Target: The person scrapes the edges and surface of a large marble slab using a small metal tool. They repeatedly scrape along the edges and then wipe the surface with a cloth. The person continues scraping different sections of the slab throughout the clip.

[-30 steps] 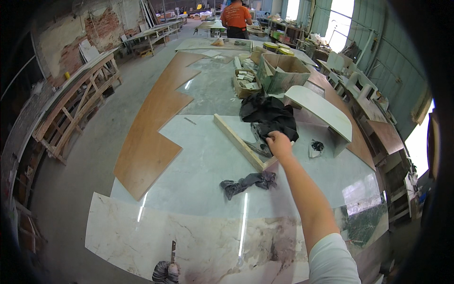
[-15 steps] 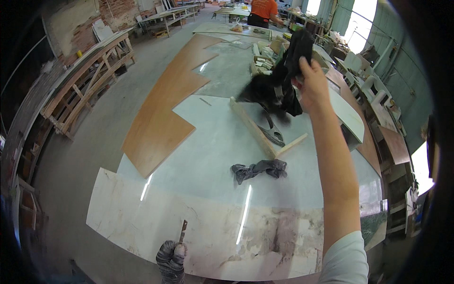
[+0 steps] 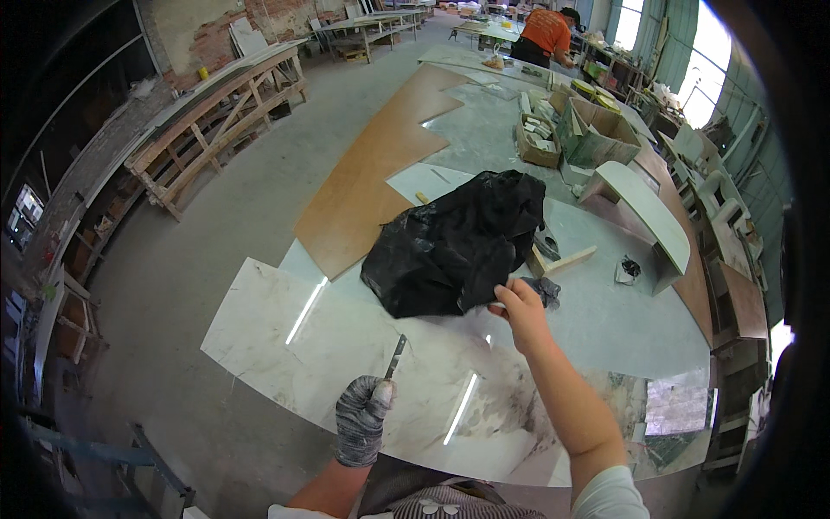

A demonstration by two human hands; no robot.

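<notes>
A thin, dark metal blade (image 3: 397,356) points up from my left hand (image 3: 360,419), which wears a grey streaked glove and is closed round its lower end. My bare right hand (image 3: 524,317) pinches the lower right corner of a large black cloth (image 3: 458,246), perhaps a garment. Spread and wrinkled, the cloth covers the middle of the worktable. Beside it, partly hidden, are a crumpled grey glove (image 3: 546,292), a light wooden strip (image 3: 567,262) and a dark clamp (image 3: 545,246). White marbled slab (image 3: 285,307) lies along the near side, under my left hand.
A brown zigzag-edged panel (image 3: 372,195) lies along the table's left. At the right stand a curved white piece (image 3: 644,208), an open carton (image 3: 596,130) and a small box of pieces (image 3: 538,143). A person in orange (image 3: 546,35) bends over farther back.
The black cloth, bunched and raised in my right hand before, has come down toward me and spread out. My left hand has moved up and right with the blade. The view has shifted.
</notes>
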